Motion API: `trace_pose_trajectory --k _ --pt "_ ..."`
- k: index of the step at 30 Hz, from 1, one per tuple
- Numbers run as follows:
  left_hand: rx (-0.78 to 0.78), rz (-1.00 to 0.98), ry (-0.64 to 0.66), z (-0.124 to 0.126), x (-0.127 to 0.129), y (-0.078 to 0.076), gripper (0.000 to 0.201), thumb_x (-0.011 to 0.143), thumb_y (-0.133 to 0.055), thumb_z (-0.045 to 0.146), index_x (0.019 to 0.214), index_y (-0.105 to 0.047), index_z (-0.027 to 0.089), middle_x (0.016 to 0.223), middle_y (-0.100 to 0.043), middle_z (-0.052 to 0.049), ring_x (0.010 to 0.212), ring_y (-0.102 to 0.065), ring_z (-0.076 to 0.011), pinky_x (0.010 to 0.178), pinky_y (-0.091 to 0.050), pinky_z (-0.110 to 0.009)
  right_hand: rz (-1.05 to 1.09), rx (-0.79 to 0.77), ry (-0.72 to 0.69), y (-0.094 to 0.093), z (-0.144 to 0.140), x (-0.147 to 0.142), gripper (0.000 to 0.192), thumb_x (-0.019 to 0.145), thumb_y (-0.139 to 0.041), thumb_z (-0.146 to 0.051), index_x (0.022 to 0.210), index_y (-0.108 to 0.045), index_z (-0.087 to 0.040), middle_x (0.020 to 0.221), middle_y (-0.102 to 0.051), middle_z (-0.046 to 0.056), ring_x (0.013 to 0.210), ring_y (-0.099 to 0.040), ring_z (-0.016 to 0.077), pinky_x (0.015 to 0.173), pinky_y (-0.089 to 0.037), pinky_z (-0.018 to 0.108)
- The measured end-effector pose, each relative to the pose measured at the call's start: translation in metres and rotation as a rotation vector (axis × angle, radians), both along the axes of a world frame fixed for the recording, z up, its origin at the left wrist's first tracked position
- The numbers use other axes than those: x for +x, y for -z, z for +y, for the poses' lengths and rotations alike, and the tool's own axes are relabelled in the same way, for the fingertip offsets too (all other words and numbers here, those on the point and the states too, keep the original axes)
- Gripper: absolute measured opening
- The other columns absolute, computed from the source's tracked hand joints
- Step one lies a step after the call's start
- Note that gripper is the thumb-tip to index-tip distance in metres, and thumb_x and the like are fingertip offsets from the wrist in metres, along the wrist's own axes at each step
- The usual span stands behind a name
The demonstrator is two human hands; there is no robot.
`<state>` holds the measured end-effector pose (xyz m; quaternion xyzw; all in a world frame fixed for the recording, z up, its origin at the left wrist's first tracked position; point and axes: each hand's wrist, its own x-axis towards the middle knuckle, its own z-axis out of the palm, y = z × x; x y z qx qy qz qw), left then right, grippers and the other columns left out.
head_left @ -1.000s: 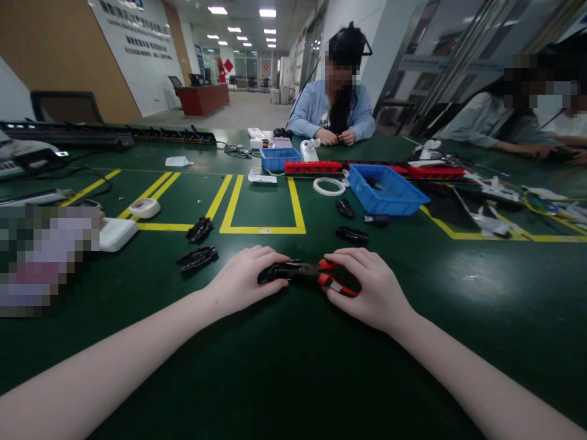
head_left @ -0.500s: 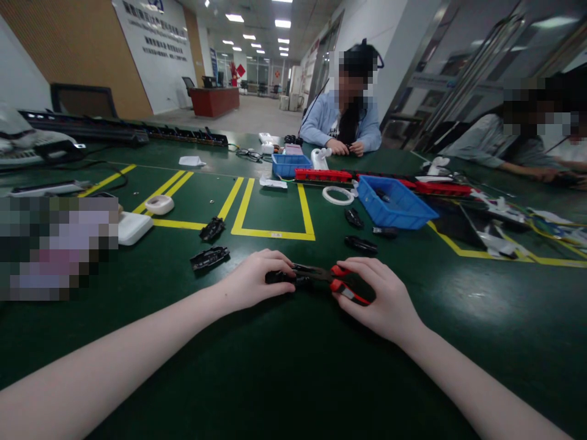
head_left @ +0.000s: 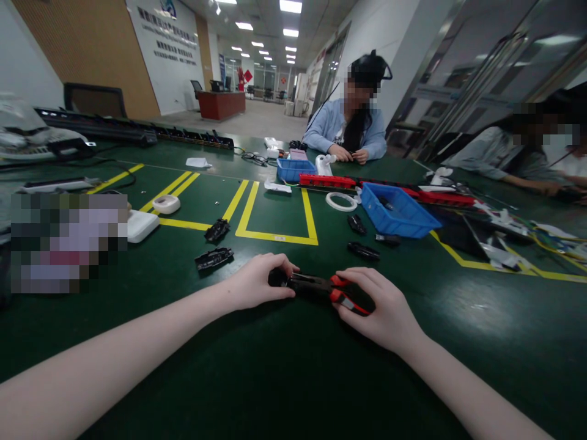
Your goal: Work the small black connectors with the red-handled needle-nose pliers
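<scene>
My right hand [head_left: 373,304] is closed around the red-and-black handles of the pliers [head_left: 342,293], whose dark jaws point left. Between the thumb and fingers of my left hand [head_left: 263,281] is a small black plastic part [head_left: 277,278], mostly covered by the fingers. The jaw tips meet this part at my left fingertips; whether they grip it I cannot tell. Ahead of my left hand lie a black plastic shell [head_left: 214,259] and a second black shell [head_left: 217,230]. Beyond my right hand several black pieces rest on the table, one being a long black piece [head_left: 364,250].
A blue bin [head_left: 398,211] with dark parts in it stands ahead on the right, beside a white ring of tape [head_left: 342,201]. Yellow tape lines [head_left: 277,238] mark the green table. A white box [head_left: 141,226] lies at left. A co-worker [head_left: 348,131] sits across the table.
The view has shifted slightly, so the scene sits a little lower and to the right. The plier jaws look closer together, and the black part has turned slightly in my left fingers.
</scene>
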<state>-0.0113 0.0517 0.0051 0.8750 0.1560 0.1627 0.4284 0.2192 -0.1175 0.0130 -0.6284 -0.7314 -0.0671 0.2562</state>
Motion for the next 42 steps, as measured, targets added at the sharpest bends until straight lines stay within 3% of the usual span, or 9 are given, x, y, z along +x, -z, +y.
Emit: trace_pose_trajectory --k 16,29,42 --pt "-0.018 -0.02 -0.005 0.0005 0.0 0.0009 0.026 0.079 -0.079 0.024 0.1 -0.065 0.018 0.102 -0.069 -0.002 0.094 -0.064 -0.0196 0.085 -0.051 -0.035 -0.064 -0.03 -0.036 0.0015 -0.0009 -0.0029 0.039 0.082 -0.065 -0.027 0.12 -0.059 -0.018 0.108 -0.067 0.011 0.095 -0.067 0.0235 0.078 -0.058 0.037" --pt "0.002 -0.028 0.02 -0.0004 -0.0007 -0.0018 0.024 0.079 -0.08 0.028 0.094 -0.065 0.018 0.106 -0.07 -0.004 0.098 -0.065 -0.0212 0.091 -0.05 -0.037 -0.039 -0.156 0.002 -0.0045 -0.0017 -0.0071 0.031 0.085 -0.064 -0.035 0.111 -0.062 -0.02 0.102 -0.068 0.009 0.089 -0.068 0.0234 0.071 -0.058 0.035" --pt "0.028 -0.024 0.051 -0.0005 -0.0006 -0.0045 0.019 0.082 -0.077 0.025 0.096 -0.065 0.019 0.115 -0.071 -0.004 0.106 -0.064 -0.0226 0.094 -0.047 -0.038 -0.102 -0.089 -0.053 -0.0072 -0.0012 0.0019 0.031 0.087 -0.064 -0.038 0.111 -0.061 -0.02 0.103 -0.069 0.01 0.087 -0.068 0.0229 0.07 -0.057 0.035"
